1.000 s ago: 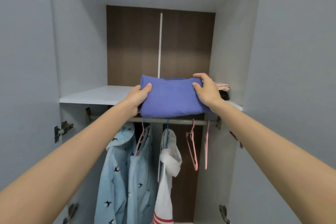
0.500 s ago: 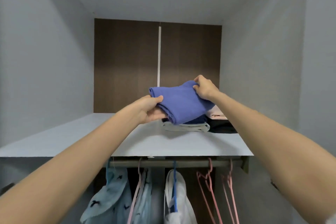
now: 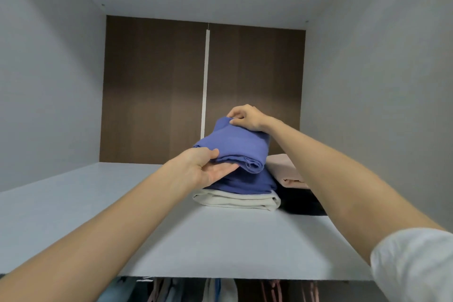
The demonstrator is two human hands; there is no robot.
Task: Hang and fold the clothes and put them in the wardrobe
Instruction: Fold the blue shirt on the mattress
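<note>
A folded blue garment [image 3: 237, 149] is tilted over a stack on the wardrobe's grey upper shelf [image 3: 98, 203]. My left hand [image 3: 203, 169] holds its near left edge, thumb on top and fingers underneath. My right hand [image 3: 245, 117] pinches its raised far corner. Under it lie another folded blue garment [image 3: 250, 184] and a folded cream garment [image 3: 240, 201].
To the right of the stack lie a folded pink garment [image 3: 284, 169] on a black one [image 3: 299, 203], against the right wall. A brown back panel [image 3: 157, 91] closes the shelf. Hanging clothes [image 3: 215, 289] and pink hangers [image 3: 274, 289] show below the shelf edge.
Both hands carried the blue garment up from the shelf's front edge to above the stack at the right. The view rose, so the rail is almost out of sight.
</note>
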